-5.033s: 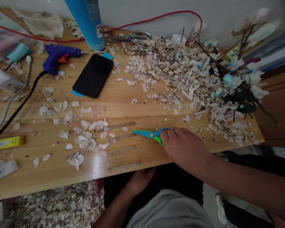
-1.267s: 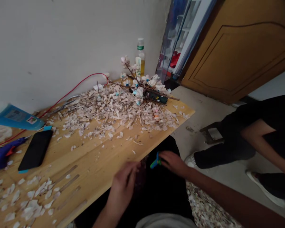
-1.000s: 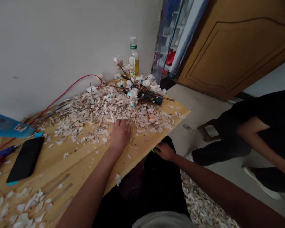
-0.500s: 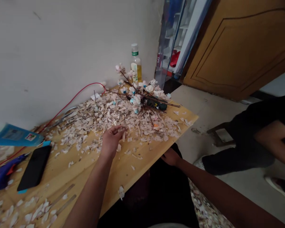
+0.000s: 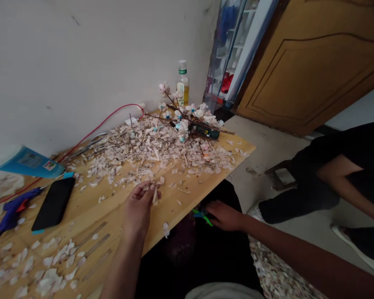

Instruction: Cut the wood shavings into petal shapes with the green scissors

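Note:
My left hand [image 5: 141, 201] is above the near part of the wooden table, its fingers pinched on a few pale dried petals [image 5: 155, 196]. A heap of similar petals [image 5: 143, 145] spreads behind it. Over my lap, just off the table's edge, my right hand [image 5: 226, 215] is closed round a small tool-like object [image 5: 205, 217] in bright green and blue, whose kind I cannot make out. Beyond the heap lie branches with white flowers [image 5: 183, 124], some with blue bases.
Left on the wooden table [image 5: 121, 245] are a black phone [image 5: 54, 203], a purple glue gun [image 5: 15, 209] and a blue tapered container [image 5: 34, 162]. A bottle [image 5: 183, 85] of yellow liquid stands by the wall. Another person's arm [image 5: 355, 187] shows at right.
My left hand has drawn back from the petal heap with petals between its fingers. My right hand has come up from beneath the table's edge, showing the green and blue object.

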Available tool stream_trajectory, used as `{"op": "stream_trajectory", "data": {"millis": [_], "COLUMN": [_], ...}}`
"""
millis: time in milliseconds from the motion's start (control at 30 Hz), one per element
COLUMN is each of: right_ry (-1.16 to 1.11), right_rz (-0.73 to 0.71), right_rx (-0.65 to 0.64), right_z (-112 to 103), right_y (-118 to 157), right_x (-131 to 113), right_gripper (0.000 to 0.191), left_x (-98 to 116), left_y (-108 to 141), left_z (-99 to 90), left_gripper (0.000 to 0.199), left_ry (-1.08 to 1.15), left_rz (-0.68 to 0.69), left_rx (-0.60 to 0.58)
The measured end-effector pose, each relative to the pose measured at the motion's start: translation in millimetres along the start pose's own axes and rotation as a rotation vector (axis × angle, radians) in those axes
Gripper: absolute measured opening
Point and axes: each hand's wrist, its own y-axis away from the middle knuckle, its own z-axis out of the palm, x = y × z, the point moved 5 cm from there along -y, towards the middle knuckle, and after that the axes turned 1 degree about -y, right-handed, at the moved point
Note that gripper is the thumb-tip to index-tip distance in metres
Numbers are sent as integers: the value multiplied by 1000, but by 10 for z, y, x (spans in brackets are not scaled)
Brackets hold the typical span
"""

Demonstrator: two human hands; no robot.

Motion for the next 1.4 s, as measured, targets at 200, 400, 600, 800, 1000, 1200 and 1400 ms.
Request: {"op": "stream_trajectory", "data": {"millis": [200,400,600,800,1000,1200,1400], "right_ry": [-395,-1228,-1542,-1395,-1407,-1347,-970], "right_rz": [211,382,307,335,376,437,188], "right_rx": [257,328,459,531,525,538,420], "right_z": [29,-40,-165,-286,-301,-328,-328], "right_y": [361,100,-318,-328,-223,-19,270], "right_x": [-995,-1343,-1479,-1504,-1466,-1383,-1362], "right_gripper": [36,36,49,42,40,34,9], "left_x": [-149,-305,-312,-364,-359,-342,-554], "left_y": [660,682,756,868,983,1250,1475], "left_z": [-290,-236,-61,-118,-94,-20,-80], "left_gripper": [52,44,34,31,28,23,19], "left_ry": [-66,-165,-220,-201,-119,-172,-295], "left_rz": [15,41,66,26,-53,-150,-243], "left_rx": [143,74,-37,-87,-207,-360,-426]}}
